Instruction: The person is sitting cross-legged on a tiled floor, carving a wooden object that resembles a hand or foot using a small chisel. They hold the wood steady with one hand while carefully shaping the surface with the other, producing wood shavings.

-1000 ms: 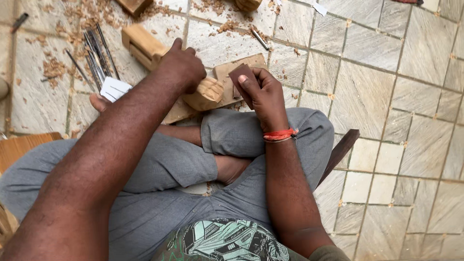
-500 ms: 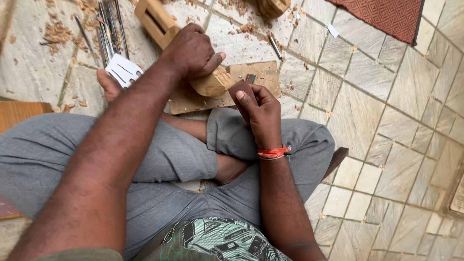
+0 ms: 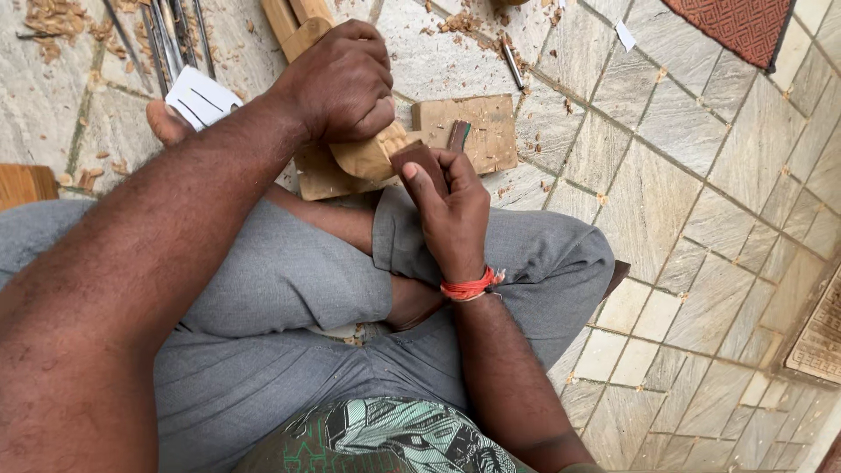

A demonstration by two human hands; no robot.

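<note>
Head view: a pale carved wooden piece [image 3: 372,158] lies on a flat board [image 3: 477,131] before the crossed legs, gripped by the left hand [image 3: 342,83]. The right hand [image 3: 451,210] pinches dark sandpaper [image 3: 420,162] against it; sanding looks underway, wanting steady, even strokes.

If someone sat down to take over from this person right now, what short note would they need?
Left hand: clamped over a pale carved wood piece, holding it down on a flat wooden board on the tiled floor.
Right hand: gripping a small dark reddish-brown piece, probably sandpaper, pressed against the wood piece's rounded end.
Nearby: metal tools lie at upper left with white paper; wood chips are scattered about.
Done: the piece is already shaped into a rounded form.
Left: the surface is being worked; how much remains cannot be told.
</note>
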